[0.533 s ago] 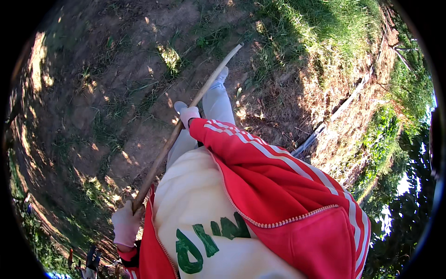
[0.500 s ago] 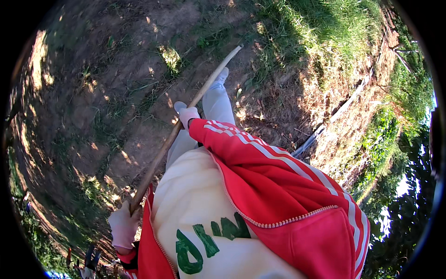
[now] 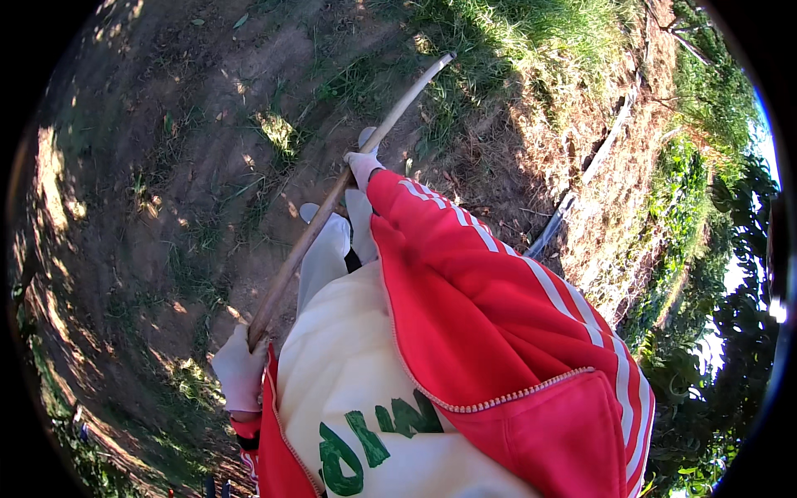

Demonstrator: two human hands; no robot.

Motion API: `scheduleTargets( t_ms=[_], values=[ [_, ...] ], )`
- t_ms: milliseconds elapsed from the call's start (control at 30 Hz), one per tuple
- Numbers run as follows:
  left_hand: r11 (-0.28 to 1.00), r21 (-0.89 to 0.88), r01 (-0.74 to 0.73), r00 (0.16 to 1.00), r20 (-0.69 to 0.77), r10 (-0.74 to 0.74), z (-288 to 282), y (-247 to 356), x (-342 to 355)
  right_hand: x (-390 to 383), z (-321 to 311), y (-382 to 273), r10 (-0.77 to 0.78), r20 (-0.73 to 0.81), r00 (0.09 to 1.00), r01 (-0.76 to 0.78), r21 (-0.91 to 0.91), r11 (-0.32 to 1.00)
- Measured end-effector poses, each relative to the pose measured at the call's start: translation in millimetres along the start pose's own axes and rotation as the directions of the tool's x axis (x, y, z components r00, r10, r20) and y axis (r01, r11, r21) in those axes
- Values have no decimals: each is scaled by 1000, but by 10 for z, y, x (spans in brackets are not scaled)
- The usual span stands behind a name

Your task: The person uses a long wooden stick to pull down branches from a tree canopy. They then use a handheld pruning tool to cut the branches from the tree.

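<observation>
A long wooden pole (image 3: 305, 239) slants across my front, from low at the left to a pale, slightly bent tip farther out on the right. Both my hands wear whitish gloves. Round its thicker near end, beside my left hip, my left hand (image 3: 239, 367) is closed. My right hand (image 3: 364, 168) grips the shaft farther along, with that arm stretched forward in a red sleeve. The tip hangs over grass and bare soil, and I cannot tell whether it touches them. Below the shaft show my light trousers (image 3: 322, 256) and shoes.
Shaded brown soil (image 3: 207, 158) with sparse weeds spreads ahead and left. A thick grass patch (image 3: 531, 41) grows at the far right. A long pale pipe or pole (image 3: 594, 166) lies along dry litter on the right, with leafy bushes (image 3: 681, 224) beyond it.
The pole has shifted forward and a little right in the view, with both hands still around it. My right arm reaches farther out, and my legs have changed position beneath it.
</observation>
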State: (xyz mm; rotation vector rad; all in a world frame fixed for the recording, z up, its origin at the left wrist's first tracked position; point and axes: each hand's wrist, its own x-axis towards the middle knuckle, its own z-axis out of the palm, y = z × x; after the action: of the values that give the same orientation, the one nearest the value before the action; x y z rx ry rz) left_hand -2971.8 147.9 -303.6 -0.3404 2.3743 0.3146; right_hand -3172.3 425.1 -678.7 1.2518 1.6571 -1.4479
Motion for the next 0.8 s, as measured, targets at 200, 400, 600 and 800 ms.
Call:
scheduleTargets(
  t_ms=[200, 400, 600, 800],
  values=[
    [969, 99, -225, 974, 36, 222, -136, 853, 553, -56, -611, -862, -61, -93, 994, 83, 248, 965],
    [935, 318, -156, 975, 200, 94, -402, 708, 262, -10, -63, 10, -21, -70, 997, 22, 11, 1000],
    [897, 438, 60, 987, 109, -119, -952, 488, -256, -895, 411, -115, 135, 164, 977, -153, 103, 983],
    [840, 534, 92, 996, -64, -68, -1479, 1315, -70, -889, -58, -996, 134, 225, 965, -179, 194, 964]
  ],
)
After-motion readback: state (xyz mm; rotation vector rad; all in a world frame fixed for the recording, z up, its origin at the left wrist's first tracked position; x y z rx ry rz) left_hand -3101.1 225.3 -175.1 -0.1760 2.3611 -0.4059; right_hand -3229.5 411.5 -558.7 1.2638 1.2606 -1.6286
